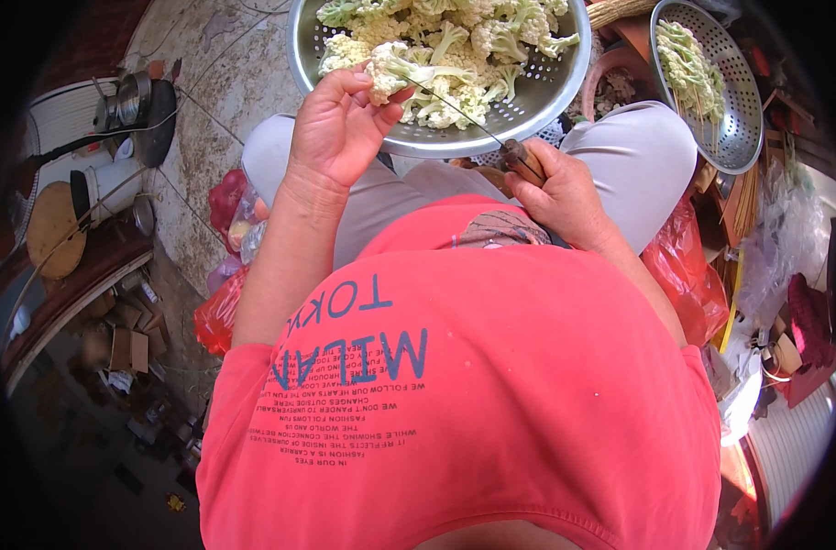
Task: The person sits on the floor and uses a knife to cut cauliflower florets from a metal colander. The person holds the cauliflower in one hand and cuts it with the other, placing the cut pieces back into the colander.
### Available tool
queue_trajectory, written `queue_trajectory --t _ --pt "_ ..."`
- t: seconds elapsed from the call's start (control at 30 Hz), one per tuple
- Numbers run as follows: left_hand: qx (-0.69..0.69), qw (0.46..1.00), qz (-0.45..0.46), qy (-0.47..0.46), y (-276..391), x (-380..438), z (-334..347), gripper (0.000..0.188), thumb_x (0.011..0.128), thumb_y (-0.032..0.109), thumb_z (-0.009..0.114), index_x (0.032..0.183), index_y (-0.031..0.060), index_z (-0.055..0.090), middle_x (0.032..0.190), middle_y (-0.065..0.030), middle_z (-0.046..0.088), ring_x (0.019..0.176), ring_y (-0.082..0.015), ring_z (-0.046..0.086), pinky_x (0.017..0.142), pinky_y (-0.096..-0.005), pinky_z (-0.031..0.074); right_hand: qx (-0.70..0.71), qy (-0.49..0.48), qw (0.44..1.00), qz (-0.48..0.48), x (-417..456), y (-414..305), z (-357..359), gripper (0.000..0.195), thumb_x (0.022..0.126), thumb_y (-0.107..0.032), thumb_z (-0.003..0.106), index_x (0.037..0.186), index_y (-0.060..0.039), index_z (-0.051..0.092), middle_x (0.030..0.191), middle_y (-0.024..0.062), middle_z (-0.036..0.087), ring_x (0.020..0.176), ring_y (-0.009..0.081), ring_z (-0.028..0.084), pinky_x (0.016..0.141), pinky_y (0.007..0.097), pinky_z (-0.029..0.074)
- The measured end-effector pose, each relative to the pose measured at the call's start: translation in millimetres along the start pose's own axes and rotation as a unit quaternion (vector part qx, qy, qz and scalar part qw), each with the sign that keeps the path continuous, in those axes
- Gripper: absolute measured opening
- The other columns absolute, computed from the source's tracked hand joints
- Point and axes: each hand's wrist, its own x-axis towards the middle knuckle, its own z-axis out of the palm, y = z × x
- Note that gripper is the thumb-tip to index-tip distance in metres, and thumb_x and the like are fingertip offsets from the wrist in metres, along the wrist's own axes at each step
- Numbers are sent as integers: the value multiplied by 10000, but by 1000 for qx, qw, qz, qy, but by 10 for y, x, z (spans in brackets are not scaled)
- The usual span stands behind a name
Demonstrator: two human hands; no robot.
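Note:
My left hand [342,127] pinches a cauliflower floret [394,71] by its head between thumb and fingers, over the near left rim of a metal colander. My right hand [562,192] is closed around the wooden handle [522,162] of a thin-bladed knife. Its dark, narrow blade [452,106] slants up and left to the floret's stem; whether it has cut in, I cannot tell. Many cut cauliflower florets [452,41] lie in the large perforated colander [437,146], which stands just beyond my lap.
At the upper right, a second colander [738,148] holds skewered cauliflower pieces [693,69]. Red plastic bags [686,268] lie by my right leg, with more bags [218,309] at the left. Thin wooden sticks [744,206] and a clear plastic bag [786,240] are at the right.

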Motion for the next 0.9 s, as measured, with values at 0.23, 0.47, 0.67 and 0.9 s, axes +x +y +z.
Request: queue_trajectory --t 0.23,0.47,0.67,0.9 --pt "38 999 16 26 -119 -40 23 398 803 34 663 1161 18 491 937 -65 612 915 -235 636 779 -344 548 -34 -9 999 16 7 -116 -42 179 859 -147 622 1034 -112 637 860 126 679 787 335 653 703 401 518" --pt "85 996 20 14 -349 -195 197 349 792 -38 648 1092 32 484 942 -104 627 860 -203 644 822 -354 554 -94 5 996 12 51 -84 14 145 875 -163 619 979 -69 582 778 162 623 729 368 608 660 425 481" --pt "93 994 38 44 -393 -205 207 329 788 -56 639 1067 37 491 974 -117 632 869 -199 644 831 -356 557 -125 -20 990 53 117 -112 27 141 886 -189 584 958 -68 576 874 197 672 830 405 639 713 489 498" --pt "72 989 117 57 -3 -263 139 313 793 -3 670 1073 35 533 935 -81 630 847 -199 646 760 -368 565 -128 -12 986 104 33 117 10 175 862 -192 603 971 -58 578 849 207 666 820 416 635 709 488 494"
